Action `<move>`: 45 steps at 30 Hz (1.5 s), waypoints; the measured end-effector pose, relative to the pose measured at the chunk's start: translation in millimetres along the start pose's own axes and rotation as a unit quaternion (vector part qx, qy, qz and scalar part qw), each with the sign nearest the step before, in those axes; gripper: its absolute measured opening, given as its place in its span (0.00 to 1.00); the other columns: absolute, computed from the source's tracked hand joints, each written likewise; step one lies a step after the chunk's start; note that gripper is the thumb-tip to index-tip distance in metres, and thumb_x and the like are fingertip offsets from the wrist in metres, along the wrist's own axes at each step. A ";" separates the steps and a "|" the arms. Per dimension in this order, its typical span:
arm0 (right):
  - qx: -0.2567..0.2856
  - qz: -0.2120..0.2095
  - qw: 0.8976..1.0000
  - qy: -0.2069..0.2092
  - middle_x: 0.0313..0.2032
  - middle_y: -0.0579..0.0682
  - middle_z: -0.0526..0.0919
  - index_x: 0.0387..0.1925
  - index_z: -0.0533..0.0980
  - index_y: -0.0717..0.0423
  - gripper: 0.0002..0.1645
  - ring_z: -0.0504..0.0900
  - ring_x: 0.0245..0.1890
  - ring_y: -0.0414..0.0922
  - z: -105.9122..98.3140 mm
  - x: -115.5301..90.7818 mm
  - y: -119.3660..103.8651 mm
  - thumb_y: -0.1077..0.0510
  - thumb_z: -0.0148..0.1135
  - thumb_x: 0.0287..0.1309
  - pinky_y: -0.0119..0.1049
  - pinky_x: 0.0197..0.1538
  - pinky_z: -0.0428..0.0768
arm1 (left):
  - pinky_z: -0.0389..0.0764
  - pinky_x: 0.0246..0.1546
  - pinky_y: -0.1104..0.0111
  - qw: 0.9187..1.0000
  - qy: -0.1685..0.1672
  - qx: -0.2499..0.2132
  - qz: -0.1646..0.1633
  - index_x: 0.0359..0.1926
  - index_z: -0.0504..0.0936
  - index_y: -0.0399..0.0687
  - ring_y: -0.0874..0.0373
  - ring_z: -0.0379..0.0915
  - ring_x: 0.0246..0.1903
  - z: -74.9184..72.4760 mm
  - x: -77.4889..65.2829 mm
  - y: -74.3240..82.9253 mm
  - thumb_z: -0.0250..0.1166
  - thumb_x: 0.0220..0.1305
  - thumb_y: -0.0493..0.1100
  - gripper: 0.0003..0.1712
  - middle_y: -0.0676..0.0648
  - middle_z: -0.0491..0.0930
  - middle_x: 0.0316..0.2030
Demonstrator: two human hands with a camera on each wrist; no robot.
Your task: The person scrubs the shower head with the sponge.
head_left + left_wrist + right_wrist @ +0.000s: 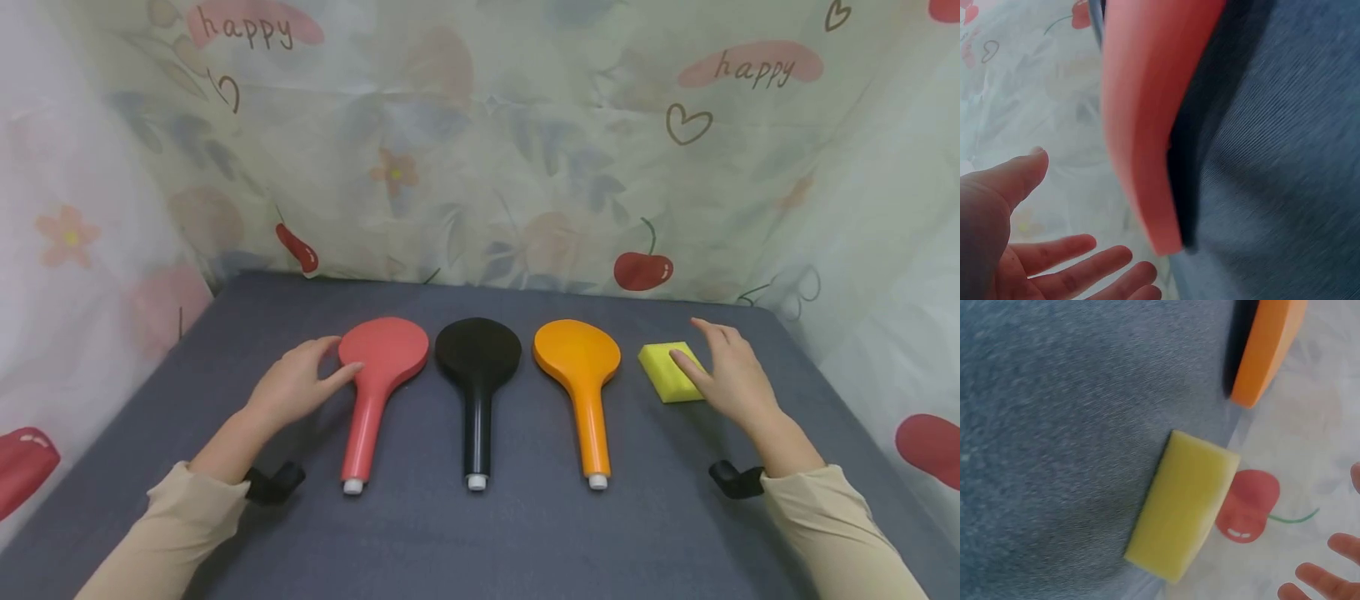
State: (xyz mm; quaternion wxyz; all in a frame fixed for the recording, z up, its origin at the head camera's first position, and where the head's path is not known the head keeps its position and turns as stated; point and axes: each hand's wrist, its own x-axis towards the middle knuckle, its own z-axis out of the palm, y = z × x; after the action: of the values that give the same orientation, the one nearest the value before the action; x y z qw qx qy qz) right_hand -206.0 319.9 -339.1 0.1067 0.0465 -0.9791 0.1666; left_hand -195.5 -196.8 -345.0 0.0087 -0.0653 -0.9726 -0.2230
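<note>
Three hand shower heads lie in a row, discs toward the back wall and white-tipped handles toward me: a coral red one (386, 354), a black one (478, 354) and an orange one (577, 350). My left hand (294, 379) hovers at the left side of the red disc, its thumb overlapping the disc's edge in the head view; in the left wrist view its fingers are spread and hold nothing. On the right, a yellow sponge (1182, 509) rests on the cloth. Just beside it is my right hand (733, 371), thumb and fingers apart, with nothing in its grasp.
A dark grey-blue cloth (540, 542) covers the tabletop. Behind it hangs a curtain (480, 183) printed with flowers, cherries and the word "happy", with similar fabric at both sides. Black wrist mounts (276, 485) jut inward from both cuffs.
</note>
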 end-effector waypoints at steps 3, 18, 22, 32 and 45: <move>0.000 0.005 1.000 -0.003 0.61 0.74 0.59 0.66 0.55 0.67 0.40 0.57 0.60 0.70 2.2 -1.1 5.9 0.44 0.51 0.65 0.66 0.57 0.60 | 0.78 0.44 0.51 1.000 -0.023 -0.019 -0.007 0.64 0.62 0.33 0.41 0.74 0.50 5.8 -2.1 -2.5 0.56 0.62 0.62 0.43 0.32 0.72 0.56; 0.006 0.022 1.000 -0.020 0.60 0.76 0.58 0.66 0.53 0.69 0.43 0.57 0.60 0.71 10.6 -2.2 21.3 0.39 0.45 0.66 0.67 0.56 0.61 | 0.82 0.43 0.61 0.957 -0.134 -0.239 -0.092 0.69 0.46 0.32 0.58 0.79 0.37 36.5 -9.7 -6.6 0.65 0.55 0.61 0.56 0.34 0.74 0.51; 0.008 0.029 0.999 -0.032 0.61 0.77 0.57 0.66 0.53 0.70 0.45 0.57 0.60 0.71 13.0 -1.0 24.0 0.38 0.44 0.66 0.67 0.57 0.60 | 0.81 0.45 0.61 0.940 -0.163 -0.277 -0.117 0.68 0.48 0.28 0.59 0.78 0.37 39.7 -10.8 -6.5 0.65 0.56 0.58 0.55 0.35 0.77 0.49; 0.004 0.062 0.993 -0.098 0.61 0.77 0.56 0.68 0.48 0.69 0.53 0.60 0.58 0.70 23.1 4.9 28.0 0.31 0.47 0.60 0.66 0.55 0.64 | 0.82 0.44 0.62 0.927 -0.181 -0.305 -0.124 0.66 0.52 0.24 0.60 0.77 0.38 40.8 -8.8 -5.5 0.66 0.57 0.53 0.50 0.37 0.78 0.48; -0.010 0.058 0.991 -0.123 0.56 0.77 0.63 0.68 0.48 0.70 0.56 0.69 0.45 0.62 36.2 7.9 30.7 0.36 0.59 0.54 0.56 0.44 0.71 | 0.82 0.44 0.62 0.920 -0.130 -0.349 -0.125 0.65 0.55 0.30 0.55 0.77 0.41 42.9 -3.3 1.7 0.67 0.56 0.53 0.47 0.32 0.70 0.57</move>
State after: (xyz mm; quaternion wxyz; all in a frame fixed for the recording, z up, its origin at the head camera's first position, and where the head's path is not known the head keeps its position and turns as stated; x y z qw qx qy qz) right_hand -224.6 336.2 -380.4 -0.0242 0.0085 -0.9874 0.1560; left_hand -191.4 -177.0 -383.0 -0.1693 0.0292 -0.8259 -0.5369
